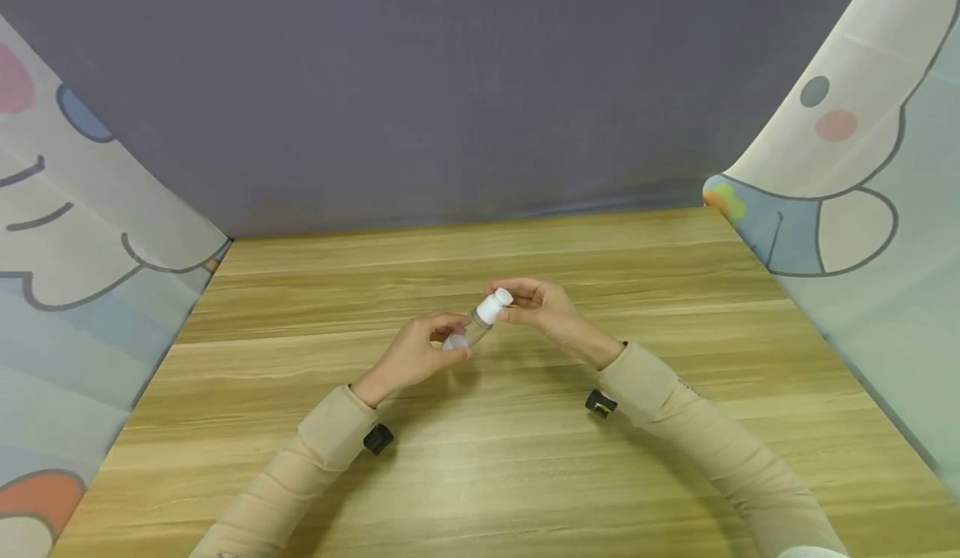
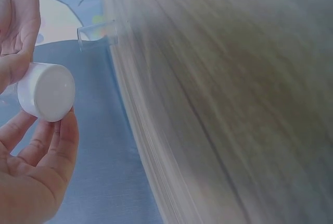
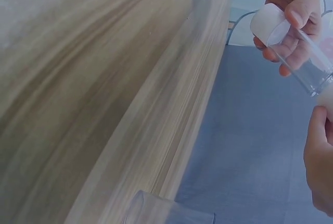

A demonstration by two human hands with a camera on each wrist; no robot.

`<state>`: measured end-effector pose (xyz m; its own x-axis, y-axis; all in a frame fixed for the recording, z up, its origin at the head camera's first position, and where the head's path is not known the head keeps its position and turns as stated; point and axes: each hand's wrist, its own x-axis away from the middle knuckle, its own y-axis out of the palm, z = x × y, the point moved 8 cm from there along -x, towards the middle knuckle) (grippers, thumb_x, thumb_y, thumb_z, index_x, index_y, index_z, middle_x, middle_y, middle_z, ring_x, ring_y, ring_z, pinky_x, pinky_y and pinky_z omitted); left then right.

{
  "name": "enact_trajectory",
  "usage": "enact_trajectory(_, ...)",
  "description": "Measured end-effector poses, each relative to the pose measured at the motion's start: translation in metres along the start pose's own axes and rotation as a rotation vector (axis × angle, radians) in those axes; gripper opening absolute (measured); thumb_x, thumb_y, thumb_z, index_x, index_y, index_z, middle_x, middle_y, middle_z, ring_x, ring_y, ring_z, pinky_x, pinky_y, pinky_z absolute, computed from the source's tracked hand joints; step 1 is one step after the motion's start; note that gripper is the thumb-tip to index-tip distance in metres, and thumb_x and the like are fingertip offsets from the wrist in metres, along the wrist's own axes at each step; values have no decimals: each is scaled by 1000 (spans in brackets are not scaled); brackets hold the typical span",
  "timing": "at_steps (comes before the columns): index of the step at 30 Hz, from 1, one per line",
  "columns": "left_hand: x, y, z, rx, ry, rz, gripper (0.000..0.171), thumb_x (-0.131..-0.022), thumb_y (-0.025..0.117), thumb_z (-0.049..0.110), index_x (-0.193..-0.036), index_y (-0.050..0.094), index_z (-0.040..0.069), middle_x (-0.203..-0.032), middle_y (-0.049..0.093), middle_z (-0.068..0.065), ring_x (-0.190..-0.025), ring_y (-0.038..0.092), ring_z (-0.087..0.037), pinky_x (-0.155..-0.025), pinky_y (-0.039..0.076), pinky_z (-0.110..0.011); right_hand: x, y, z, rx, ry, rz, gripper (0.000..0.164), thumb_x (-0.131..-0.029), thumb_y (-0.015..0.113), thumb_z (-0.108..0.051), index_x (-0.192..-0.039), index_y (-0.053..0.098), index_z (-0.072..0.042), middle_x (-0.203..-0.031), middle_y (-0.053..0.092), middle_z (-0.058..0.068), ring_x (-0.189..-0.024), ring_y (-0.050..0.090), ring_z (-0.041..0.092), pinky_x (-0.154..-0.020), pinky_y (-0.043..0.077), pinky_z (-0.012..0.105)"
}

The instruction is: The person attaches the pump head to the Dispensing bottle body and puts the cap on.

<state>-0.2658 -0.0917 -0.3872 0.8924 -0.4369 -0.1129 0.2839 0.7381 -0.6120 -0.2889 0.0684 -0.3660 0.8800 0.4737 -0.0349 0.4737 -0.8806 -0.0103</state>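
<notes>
A small bottle with a clear cylindrical body is held tilted above the table, its white top towards the upper right. Around the lower end curl the thumb and fingers of my left hand. In the left wrist view the flat bottom of its white base faces the camera. My right hand pinches the white top between thumb and fingers. The right wrist view shows the see-through body between both hands; the white top there is partly cut off by the frame edge.
A clear open-ended cylinder stands on the wooden table, right of the hands; in the head view I cannot make it out. A grey curtain hangs behind, with printed cartoon cloth at both sides. Black devices sit under the wrists.
</notes>
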Motion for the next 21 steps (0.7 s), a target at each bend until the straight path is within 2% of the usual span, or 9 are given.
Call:
enact_trajectory(7, 0, 1, 2, 1, 6, -4, 47, -79, 73, 25, -118, 60, 3, -109, 62, -6, -96, 61, -21, -84, 53, -33, 1, -2, 0, 4, 16, 48, 41, -82, 66, -4, -121, 54, 2, -122, 58, 13, -102, 59, 14, -91, 50, 29)
enact_trajectory(14, 1, 1, 3, 3, 15, -3, 46, -79, 73, 25, -117, 60, 4, -108, 62, -5, -96, 60, -21, -84, 53, -34, 3, -2, -3, 11, 2, 81, 43, -80, 67, 0, -120, 53, 7, -116, 61, 12, -95, 60, 11, -87, 51, 27)
enact_trajectory(21, 2, 2, 5, -11, 24, 6, 44, -78, 73, 22, -116, 61, 5, -105, 62, -5, -94, 61, -19, -83, 53, -31, 4, -2, 1, -2, 16, 92, 46, -79, 70, -6, -118, 52, 8, -104, 62, -1, -91, 59, 11, -83, 51, 25)
